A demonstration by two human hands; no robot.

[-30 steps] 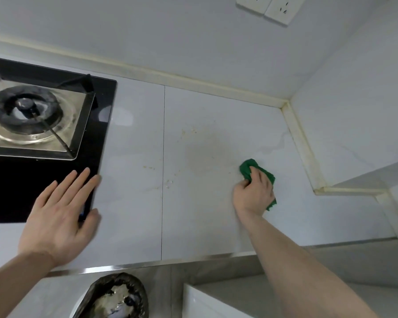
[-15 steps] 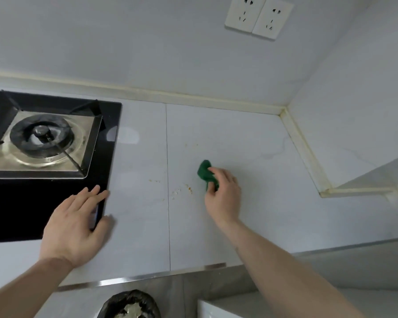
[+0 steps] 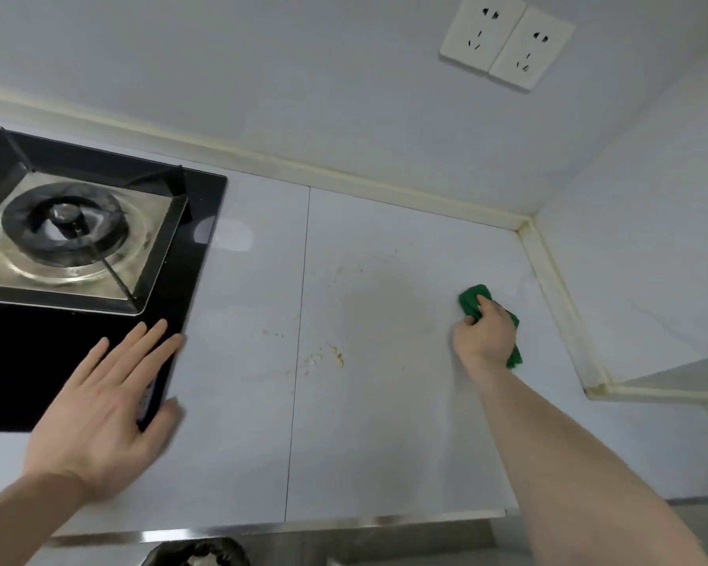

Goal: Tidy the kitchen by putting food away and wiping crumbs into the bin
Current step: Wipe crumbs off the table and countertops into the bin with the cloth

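Crumb-wiping step is going on here: right hand (image 3: 485, 337) is gripping a balled-up green cloth (image 3: 473, 300), fingers curled round it, pressing it on the countertop (image 3: 385, 443) near the corner. Left hand (image 3: 103, 406) is hovering flat by the gas hob (image 3: 78, 247), fingers spread. Crumbs (image 3: 336, 355) are sitting mid-counter, bin (image 3: 197, 553) below the front edge, so I'm guessing a sweep toward it comes next.

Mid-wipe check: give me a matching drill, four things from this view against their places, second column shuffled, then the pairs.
Things:
1. cloth
2. crumbs
3. bin
4. sockets

Places:
A. on the wall, top right
B. below the counter's front edge
C. in the right hand
D. on the counter, between the hands

Pairs: 1-C, 2-D, 3-B, 4-A
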